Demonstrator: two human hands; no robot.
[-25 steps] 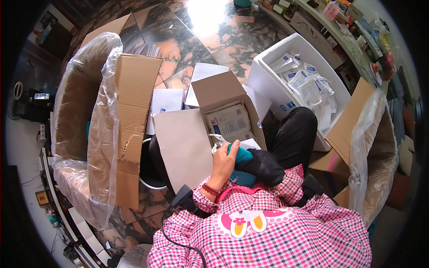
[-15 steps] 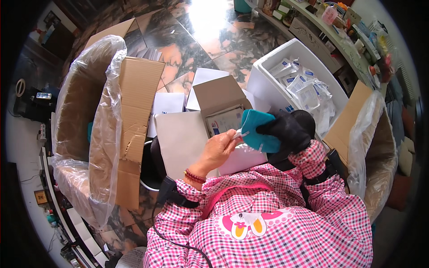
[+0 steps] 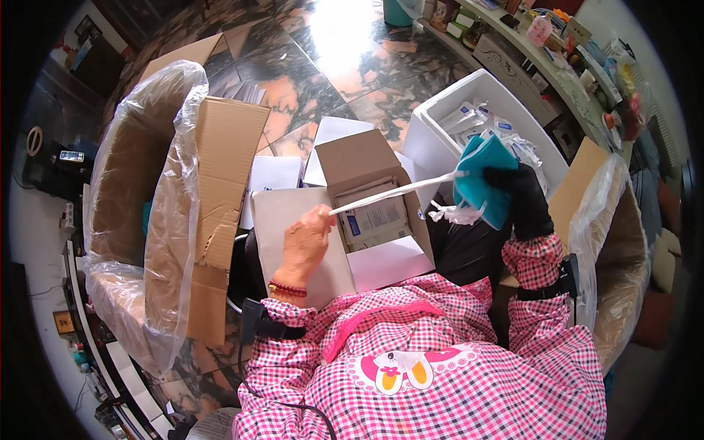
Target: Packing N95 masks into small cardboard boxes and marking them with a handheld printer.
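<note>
My right hand (image 3: 522,198), in a black glove, grips a teal face mask (image 3: 478,176) at the right, over the near edge of the white foam box. A white elastic strap (image 3: 396,193) runs taut from the mask to the left. Pinching its far end is my bare left hand (image 3: 302,242), with a red bead bracelet on the wrist. More white strap hangs crumpled below the mask. Beneath the strap, an open small carton (image 3: 358,158) holds flat printed packets (image 3: 374,218).
A white foam box (image 3: 433,147) contains several sealed packets. Large cartons lined with clear plastic stand at the left (image 3: 227,169) and right (image 3: 568,172). White boxes (image 3: 275,174) lie behind the small carton. A cluttered shelf (image 3: 513,37) runs along the far right.
My hands have moved apart: the right carried the mask up and right, the left drew the strap leftward. The strap is now stretched long between them.
</note>
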